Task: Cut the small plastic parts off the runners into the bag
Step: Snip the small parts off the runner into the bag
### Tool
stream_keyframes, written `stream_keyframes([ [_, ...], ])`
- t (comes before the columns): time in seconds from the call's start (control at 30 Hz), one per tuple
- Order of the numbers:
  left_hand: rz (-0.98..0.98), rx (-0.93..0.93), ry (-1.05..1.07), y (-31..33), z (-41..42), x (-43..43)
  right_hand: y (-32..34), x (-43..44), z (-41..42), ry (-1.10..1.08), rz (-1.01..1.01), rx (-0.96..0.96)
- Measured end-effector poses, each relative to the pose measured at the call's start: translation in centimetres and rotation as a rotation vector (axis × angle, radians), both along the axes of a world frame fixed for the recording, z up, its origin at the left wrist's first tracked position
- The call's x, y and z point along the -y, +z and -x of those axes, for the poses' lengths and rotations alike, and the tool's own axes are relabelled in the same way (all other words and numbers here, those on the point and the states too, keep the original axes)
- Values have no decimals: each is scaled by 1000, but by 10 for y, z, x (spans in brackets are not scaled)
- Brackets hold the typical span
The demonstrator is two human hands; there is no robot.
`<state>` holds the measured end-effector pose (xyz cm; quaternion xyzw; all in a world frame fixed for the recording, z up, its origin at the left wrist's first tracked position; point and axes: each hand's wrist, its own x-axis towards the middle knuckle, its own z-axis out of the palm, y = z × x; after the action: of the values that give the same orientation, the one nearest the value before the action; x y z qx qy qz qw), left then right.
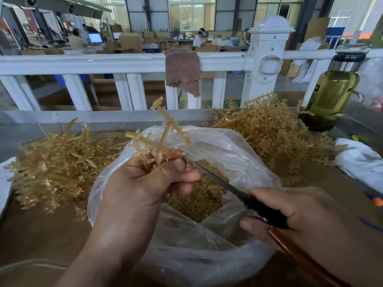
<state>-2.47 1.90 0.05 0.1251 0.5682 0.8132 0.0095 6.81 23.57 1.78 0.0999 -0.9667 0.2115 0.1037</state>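
Left hand grips a runner mid-frame, over the bag. Right hand grips scissors, tips right by the left thumb. Risks: a nicked thumb, or cut parts flicking past the bag rim.

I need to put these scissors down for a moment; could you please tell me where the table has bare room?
The near-left tabletop is bare, bordered by the left runner pile and the bag. A smaller strip lies between the bag, the right runner pile and the white cloth. Around the bottle it is crowded.
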Motion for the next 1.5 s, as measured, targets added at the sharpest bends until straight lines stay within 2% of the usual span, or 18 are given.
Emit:
stream_keyframes([
  [1.5, 84, -6, -28, 5, 3, 2, 4, 0, 2, -22, -1, 86],
])
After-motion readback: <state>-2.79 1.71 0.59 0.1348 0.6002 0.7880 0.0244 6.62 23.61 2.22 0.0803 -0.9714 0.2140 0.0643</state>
